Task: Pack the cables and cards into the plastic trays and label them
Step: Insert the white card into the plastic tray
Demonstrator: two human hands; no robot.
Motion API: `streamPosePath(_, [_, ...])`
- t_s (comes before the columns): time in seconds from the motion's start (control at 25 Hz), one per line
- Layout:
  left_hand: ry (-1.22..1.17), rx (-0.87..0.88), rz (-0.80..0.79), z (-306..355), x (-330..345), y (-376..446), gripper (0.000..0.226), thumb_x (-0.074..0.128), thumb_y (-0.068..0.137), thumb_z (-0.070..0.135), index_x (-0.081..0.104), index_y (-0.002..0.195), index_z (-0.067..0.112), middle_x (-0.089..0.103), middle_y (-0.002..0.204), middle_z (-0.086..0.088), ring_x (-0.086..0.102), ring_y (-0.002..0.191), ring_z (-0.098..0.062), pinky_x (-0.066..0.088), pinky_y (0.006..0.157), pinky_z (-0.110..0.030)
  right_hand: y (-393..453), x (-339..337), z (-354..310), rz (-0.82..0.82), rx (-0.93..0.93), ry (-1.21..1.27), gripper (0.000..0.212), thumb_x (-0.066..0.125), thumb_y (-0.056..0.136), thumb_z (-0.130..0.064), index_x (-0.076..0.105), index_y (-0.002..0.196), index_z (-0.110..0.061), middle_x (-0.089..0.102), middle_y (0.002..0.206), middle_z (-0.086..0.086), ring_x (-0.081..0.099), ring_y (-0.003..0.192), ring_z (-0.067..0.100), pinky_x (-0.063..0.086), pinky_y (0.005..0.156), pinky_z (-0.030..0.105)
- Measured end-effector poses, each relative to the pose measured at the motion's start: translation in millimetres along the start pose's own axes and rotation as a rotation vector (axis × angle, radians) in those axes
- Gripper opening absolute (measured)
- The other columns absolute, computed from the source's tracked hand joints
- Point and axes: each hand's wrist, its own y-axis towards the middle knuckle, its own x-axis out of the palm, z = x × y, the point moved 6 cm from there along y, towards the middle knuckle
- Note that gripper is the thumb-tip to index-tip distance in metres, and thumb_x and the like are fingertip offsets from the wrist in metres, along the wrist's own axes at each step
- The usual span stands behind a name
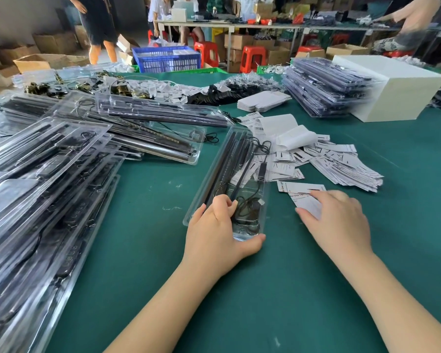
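Head view, green bench (303, 289) across the whole frame. Centre: one clear plastic tray (229, 179) lying lengthwise, near end toward the lower middle, holding black strips and a coiled black cable (247, 210). Left hand (219, 230) gripping the tray's near end, thumb against the end wall, fingers curled over the left rim. Right hand (339, 220) just right of the tray, flat and palm down, fingers spread on a white card (306, 197) lying on the bench. Above that, centre right: a loose heap of white cards (341, 161) and a curled strip of barcode labels (278, 131), touching the tray's right side. Left half of the frame: a sprawling pile of filled trays (49, 174). Upper right: a tall stack of closed trays (323, 90) beside a white box (397, 90). Top centre, beyond the bench: a blue crate (167, 58), red stools, seated people.
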Motion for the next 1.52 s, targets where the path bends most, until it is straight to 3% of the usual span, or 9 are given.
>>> streamPosePath(0.16, [0.006, -0.012, -0.043, 0, -3, 2, 0.073, 0.067, 0.059, 0.07, 0.023, 0.099, 0.027, 0.058, 0.132, 0.016, 0.044, 0.117, -0.003, 0.032, 0.106, -0.028, 11, 5, 24, -0.16, 0.149, 0.026, 0.048, 0.064, 0.087, -0.045, 0.06, 0.126, -0.017, 0.062, 0.111, 0.009, 0.054, 0.105, 0.034, 0.049, 0.08, 0.039])
streamPosePath(0.28, [0.002, -0.015, -0.057, 0, -5, 3, 0.072, 0.07, 0.059, 0.069, 0.026, 0.098, 0.027, 0.059, 0.13, 0.016, 0.047, 0.114, -0.003, 0.033, 0.104, -0.027, 10, 3, 28, -0.184, 0.177, 0.27, 0.026, 0.075, 0.079, -0.038, 0.068, 0.097, -0.02, 0.065, 0.085, -0.004, 0.059, 0.078, 0.018, 0.044, 0.058, 0.027])
streamPosePath(0.4, [-0.002, -0.017, -0.054, 0, -5, 4, 0.07, 0.072, 0.062, 0.065, 0.029, 0.099, 0.025, 0.06, 0.128, 0.014, 0.051, 0.114, -0.006, 0.034, 0.104, -0.028, 10, -6, 33, -0.108, 0.19, 0.499, 0.016, 0.077, 0.077, -0.027, 0.066, 0.089, -0.025, 0.067, 0.084, -0.009, 0.058, 0.072, 0.005, 0.038, 0.051, 0.021])
streamPosePath(0.52, [0.0, -0.001, -0.034, 2, -5, 2, 0.067, 0.072, 0.065, 0.063, 0.032, 0.1, 0.023, 0.061, 0.126, 0.012, 0.052, 0.117, -0.007, 0.029, 0.109, -0.03, 8, -10, 27, -0.065, 0.13, 0.396, 0.017, 0.064, 0.087, -0.031, 0.069, 0.102, -0.025, 0.068, 0.085, -0.005, 0.061, 0.079, 0.02, 0.047, 0.06, 0.028])
streamPosePath(0.68, [-0.002, 0.008, -0.025, 0, -4, 3, 0.065, 0.071, 0.068, 0.062, 0.04, 0.104, 0.018, 0.061, 0.126, 0.01, 0.053, 0.117, -0.006, 0.028, 0.11, -0.032, 7, -21, 18, 0.08, 0.015, 0.197, 0.02, 0.057, 0.094, -0.027, 0.073, 0.087, -0.018, 0.069, 0.088, 0.005, 0.058, 0.085, 0.031, 0.047, 0.068, 0.034])
streamPosePath(0.84, [0.002, 0.018, -0.018, -1, -2, 3, 0.063, 0.067, 0.072, 0.062, 0.042, 0.107, 0.017, 0.062, 0.125, 0.009, 0.054, 0.118, -0.006, 0.025, 0.112, -0.031, -1, -2, 1, -0.353, 0.211, 0.908, 0.011, 0.065, 0.091, -0.018, 0.071, 0.081, -0.019, 0.067, 0.06, -0.01, 0.056, 0.05, 0.004, 0.038, 0.044, 0.018])
streamPosePath(0.96, [-0.003, 0.011, -0.008, -1, -2, 3, 0.062, 0.066, 0.073, 0.062, 0.043, 0.107, 0.016, 0.063, 0.122, 0.008, 0.055, 0.117, -0.007, 0.026, 0.112, -0.032, -15, 18, -19, -0.636, 0.322, 1.035, 0.002, 0.067, 0.089, -0.016, 0.066, 0.088, -0.016, 0.065, 0.055, -0.006, 0.053, 0.043, 0.004, 0.038, 0.042, 0.018])
streamPosePath(1.24, [0.003, 0.002, -0.017, -1, -2, 2, 0.062, 0.064, 0.073, 0.063, 0.045, 0.109, 0.017, 0.062, 0.118, 0.009, 0.056, 0.115, -0.007, 0.025, 0.112, -0.031, -20, 22, -20, -0.694, 0.356, 1.04, 0.006, 0.064, 0.09, -0.011, 0.059, 0.088, -0.015, 0.068, 0.058, -0.002, 0.057, 0.043, 0.007, 0.041, 0.039, 0.018])
streamPosePath(1.52, [-0.008, -0.003, 0.002, -1, -4, 2, 0.061, 0.065, 0.073, 0.063, 0.047, 0.109, 0.017, 0.064, 0.115, 0.009, 0.055, 0.107, -0.01, 0.031, 0.107, -0.033, -8, 36, -42, -0.579, 0.34, 1.111, 0.011, 0.063, 0.09, -0.007, 0.064, 0.101, -0.008, 0.074, 0.081, 0.004, 0.064, 0.065, 0.017, 0.053, 0.051, 0.022])
